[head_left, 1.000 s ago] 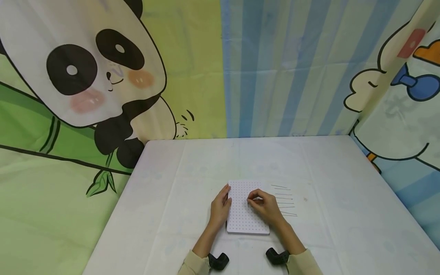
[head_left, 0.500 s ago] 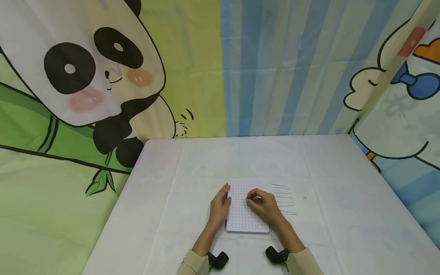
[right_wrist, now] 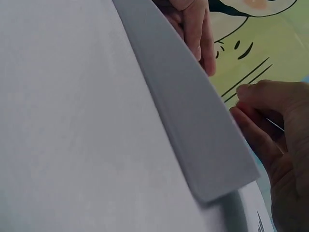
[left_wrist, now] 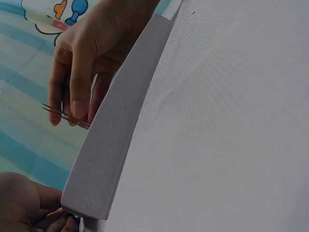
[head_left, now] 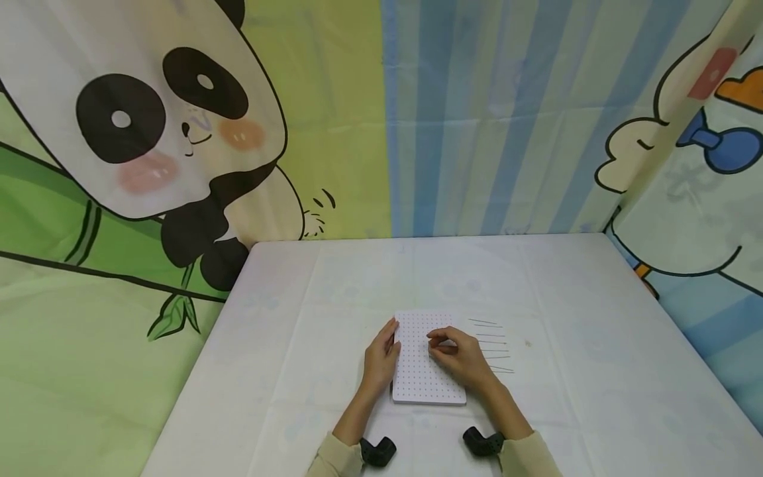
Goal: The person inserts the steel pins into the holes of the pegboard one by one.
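A white board with a grid of small holes (head_left: 420, 381) lies on the table. My left hand (head_left: 379, 361) grips its left edge, thumb along the top. Over the middle of the board is my right hand (head_left: 460, 358), thumb and index finger bent with a gap between the tips. Two thin needle-like rods (right_wrist: 251, 72) stick up side by side from the board in the right wrist view. The right thumb overlaps one of them there; whether it touches cannot be told. In the left wrist view, the right fingers (left_wrist: 79, 92) surround the same rods (left_wrist: 53, 108).
Several thin needle-like rods (head_left: 493, 350) lie in a loose column on the table (head_left: 334, 285), right of the board. Each wrist carries a black camera mount (head_left: 378, 452). Cartoon-printed curtains (head_left: 507, 132) hang behind and beside the table.
My right thumb and index finger, together half a second ago, are now apart, the index finger a little higher. The left hand and board look unchanged.
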### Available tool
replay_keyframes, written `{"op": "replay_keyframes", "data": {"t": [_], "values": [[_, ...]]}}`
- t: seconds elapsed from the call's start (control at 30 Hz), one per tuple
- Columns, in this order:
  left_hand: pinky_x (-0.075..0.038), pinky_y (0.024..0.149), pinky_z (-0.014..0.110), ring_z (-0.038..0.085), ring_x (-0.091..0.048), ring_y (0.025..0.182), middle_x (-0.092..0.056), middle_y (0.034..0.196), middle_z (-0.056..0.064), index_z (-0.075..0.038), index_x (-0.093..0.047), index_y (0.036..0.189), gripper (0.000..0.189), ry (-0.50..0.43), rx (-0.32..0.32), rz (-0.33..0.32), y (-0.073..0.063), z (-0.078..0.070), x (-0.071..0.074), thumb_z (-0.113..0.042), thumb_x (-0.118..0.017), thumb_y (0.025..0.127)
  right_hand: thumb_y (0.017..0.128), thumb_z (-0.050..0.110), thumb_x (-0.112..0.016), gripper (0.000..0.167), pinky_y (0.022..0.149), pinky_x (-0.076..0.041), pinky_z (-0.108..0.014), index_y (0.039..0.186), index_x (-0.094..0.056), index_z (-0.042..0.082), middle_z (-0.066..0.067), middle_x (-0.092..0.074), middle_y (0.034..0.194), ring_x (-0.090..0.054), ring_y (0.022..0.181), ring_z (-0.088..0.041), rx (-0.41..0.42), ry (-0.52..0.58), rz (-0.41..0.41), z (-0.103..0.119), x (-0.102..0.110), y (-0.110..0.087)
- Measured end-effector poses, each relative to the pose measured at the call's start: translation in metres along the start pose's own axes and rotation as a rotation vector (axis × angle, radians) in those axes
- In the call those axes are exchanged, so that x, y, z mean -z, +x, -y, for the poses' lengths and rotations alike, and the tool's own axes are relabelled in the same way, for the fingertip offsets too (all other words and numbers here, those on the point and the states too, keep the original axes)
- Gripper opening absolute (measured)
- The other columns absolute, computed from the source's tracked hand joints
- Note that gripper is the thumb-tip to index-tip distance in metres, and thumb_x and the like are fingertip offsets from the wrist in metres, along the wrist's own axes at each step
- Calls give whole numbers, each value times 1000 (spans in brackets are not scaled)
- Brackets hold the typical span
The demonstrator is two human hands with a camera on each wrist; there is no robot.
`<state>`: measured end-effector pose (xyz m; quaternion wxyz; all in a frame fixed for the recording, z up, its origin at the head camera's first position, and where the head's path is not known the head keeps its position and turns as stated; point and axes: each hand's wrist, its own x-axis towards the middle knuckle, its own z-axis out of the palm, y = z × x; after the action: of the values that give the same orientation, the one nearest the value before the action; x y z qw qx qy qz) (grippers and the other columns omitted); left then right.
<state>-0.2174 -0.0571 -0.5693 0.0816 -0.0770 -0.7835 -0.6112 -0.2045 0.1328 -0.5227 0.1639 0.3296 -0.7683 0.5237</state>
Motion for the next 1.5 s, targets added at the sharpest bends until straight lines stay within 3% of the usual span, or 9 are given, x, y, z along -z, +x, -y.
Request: {"op": "replay_keyframes", "data": {"t": [0.3,0.5,0.73,0.87,1.0,1.23,1.5], "values": [[-34,104,28,27,-37,128,-39,141,16,6,-46,131,45,16,-14,-7,-1,-4,-1,11,-51,87,75,-16,-64,27,73,-58,-30,101,-60,-10,-24,-61,93,-60,86,-37,-95,27,-76,12,34,-1],[-33,104,25,25,-37,128,-38,142,16,5,-45,132,45,9,0,-7,2,-2,-1,11,-50,87,80,-8,-65,19,72,-57,-22,98,-62,-9,-22,-62,93,-62,86,-27,-225,-10,-146,28,60,0],[-33,104,24,22,-37,129,-38,143,11,3,-45,132,46,33,33,-13,3,-3,2,8,-51,88,82,16,-69,16,73,-56,-19,92,-68,5,-5,-67,89,-63,84,-9,-448,-83,-104,2,81,-25],[-33,104,25,21,-37,129,-37,143,10,2,-45,133,45,30,42,-4,2,-4,1,8,-51,88,80,25,-72,18,74,-55,-20,88,-70,10,0,-68,86,-61,85,-10,-559,-128,-74,-10,87,-40],[-33,104,25,21,-37,129,-37,143,11,3,-45,133,45,32,37,-2,2,-4,-1,8,-51,88,78,21,-74,14,72,-56,-22,85,-71,10,0,-68,85,-62,82,-12,-562,-149,-46,-13,89,-52],[-33,104,25,21,-37,129,-37,143,10,4,-45,132,45,26,44,-5,4,-1,-1,8,-51,88,73,6,-76,12,66,-57,-23,80,-70,14,6,-67,80,-62,74,-8,-452,-296,-7,-16,90,-62],[-32,105,24,20,-37,129,-37,143,10,4,-45,133,45,16,51,-4,3,0,-2,8,-51,88,73,8,-76,13,65,-53,-24,78,-70,19,12,-65,79,-60,74,-6,-412,-371,20,-20,91,-67]]}}
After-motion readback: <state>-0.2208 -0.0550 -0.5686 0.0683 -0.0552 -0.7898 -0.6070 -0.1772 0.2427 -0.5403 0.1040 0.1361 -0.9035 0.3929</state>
